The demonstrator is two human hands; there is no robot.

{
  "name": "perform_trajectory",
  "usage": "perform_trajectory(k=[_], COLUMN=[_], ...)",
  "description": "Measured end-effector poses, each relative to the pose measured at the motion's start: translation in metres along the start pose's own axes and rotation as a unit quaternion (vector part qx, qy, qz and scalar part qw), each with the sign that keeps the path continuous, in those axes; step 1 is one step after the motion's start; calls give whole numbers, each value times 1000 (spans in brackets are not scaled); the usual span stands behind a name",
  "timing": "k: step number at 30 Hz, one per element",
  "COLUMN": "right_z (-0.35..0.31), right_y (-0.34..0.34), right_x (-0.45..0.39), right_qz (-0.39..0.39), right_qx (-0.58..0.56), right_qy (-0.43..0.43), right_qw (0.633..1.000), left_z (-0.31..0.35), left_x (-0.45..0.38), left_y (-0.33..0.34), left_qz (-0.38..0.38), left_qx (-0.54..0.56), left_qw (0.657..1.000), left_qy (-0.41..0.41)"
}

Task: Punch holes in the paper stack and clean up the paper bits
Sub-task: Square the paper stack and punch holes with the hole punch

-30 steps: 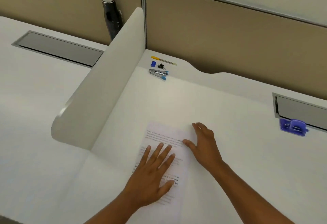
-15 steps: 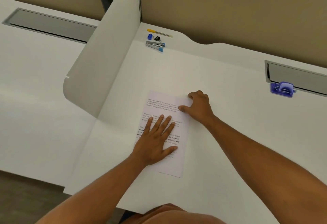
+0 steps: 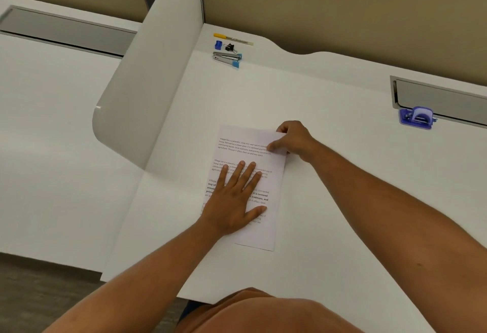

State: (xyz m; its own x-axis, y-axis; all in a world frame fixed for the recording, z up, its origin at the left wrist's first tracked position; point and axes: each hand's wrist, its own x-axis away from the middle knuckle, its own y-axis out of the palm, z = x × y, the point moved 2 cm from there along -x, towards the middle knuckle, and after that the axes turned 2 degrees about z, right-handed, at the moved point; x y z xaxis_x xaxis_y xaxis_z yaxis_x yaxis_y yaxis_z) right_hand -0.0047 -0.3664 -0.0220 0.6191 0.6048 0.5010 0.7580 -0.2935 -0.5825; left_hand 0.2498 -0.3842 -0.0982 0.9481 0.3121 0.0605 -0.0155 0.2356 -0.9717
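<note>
A printed paper stack (image 3: 272,172) lies flat in the middle of the white desk (image 3: 329,188). My left hand (image 3: 235,195) presses flat on its lower half with fingers spread. My right hand (image 3: 293,139) pinches the stack's top right corner, thumb on top and fingers curled at the edge. A purple hole punch (image 3: 416,118) sits far to the right by a grey cable tray, well apart from both hands.
A white divider panel (image 3: 147,77) rises along the desk's left side. At the back lie a yellow-handled pen knife (image 3: 232,38), a blue sharpener (image 3: 218,45), a black binder clip (image 3: 230,47) and a stapler (image 3: 227,57). A grey cable tray (image 3: 442,99) is recessed at right.
The camera tilted down and nearer. My right hand went from lying beside the paper's right edge to pinching its top right corner. My left hand stayed flat on the paper.
</note>
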Motion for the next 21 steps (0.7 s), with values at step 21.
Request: perform_trajectory(k=[21], right_z=[123], right_y=[-31], right_x=[54], right_qz=[75], right_qx=[-402], right_qy=[100], right_qw=[907], left_z=[-40], left_x=[45], left_y=[-57], left_qz=[205], left_qx=[405], left_qw=[801], left_qy=[-390])
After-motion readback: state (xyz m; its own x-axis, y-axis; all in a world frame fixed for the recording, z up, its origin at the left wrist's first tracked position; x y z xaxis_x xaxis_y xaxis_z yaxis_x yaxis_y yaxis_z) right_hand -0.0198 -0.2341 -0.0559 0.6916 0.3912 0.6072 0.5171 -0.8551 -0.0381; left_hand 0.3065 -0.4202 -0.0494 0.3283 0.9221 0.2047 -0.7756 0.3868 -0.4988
